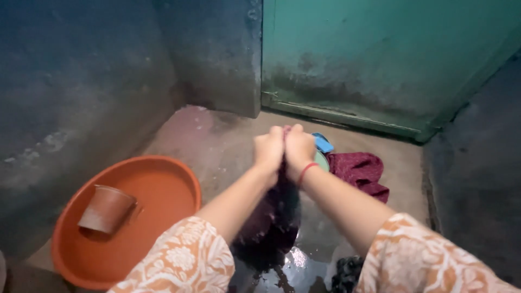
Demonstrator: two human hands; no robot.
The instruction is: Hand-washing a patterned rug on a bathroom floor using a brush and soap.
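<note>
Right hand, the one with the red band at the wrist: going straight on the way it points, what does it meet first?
Probably the blue thing on the floor just past the right hand, then the green door; depth is unclear.

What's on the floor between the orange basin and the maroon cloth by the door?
In the head view, the person's forearms and a dark wet cloth, wrung by both hands, cross that stretch.

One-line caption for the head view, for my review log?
Both hands, left hand and right hand, grip a dark wet cloth beside an orange basin holding a mug.
</note>
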